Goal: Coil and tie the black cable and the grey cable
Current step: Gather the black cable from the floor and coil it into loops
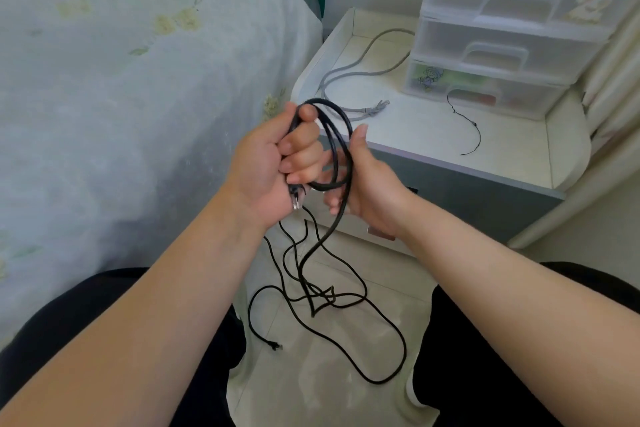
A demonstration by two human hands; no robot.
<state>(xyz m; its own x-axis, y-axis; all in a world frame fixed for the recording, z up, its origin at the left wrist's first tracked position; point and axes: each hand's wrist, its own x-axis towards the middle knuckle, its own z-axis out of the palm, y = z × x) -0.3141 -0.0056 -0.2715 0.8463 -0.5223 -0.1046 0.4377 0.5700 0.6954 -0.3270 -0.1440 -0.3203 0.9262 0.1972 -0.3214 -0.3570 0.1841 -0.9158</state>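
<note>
We note left hand point(273, 163) clamped on coiled loops of thin black cable point(334, 146), right hand point(367, 184) curled round the strand, slack on tiled floor point(311, 392), thick grey cable point(360, 62) loose near worktop's point(433, 128) left edge

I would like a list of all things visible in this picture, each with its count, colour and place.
black cable: one, black, partly coiled in both hands, the rest trailing on the floor
grey cable: one, grey, loose on the bedside table
thin black tie: one, black, on the table before the drawers
drawer unit: one, translucent white, three drawers, on the table
bedside table: one, cream top, right of the bed
bed: one, pale floral cover, left
left hand: one, grips the coil
right hand: one, guides a strand
</note>
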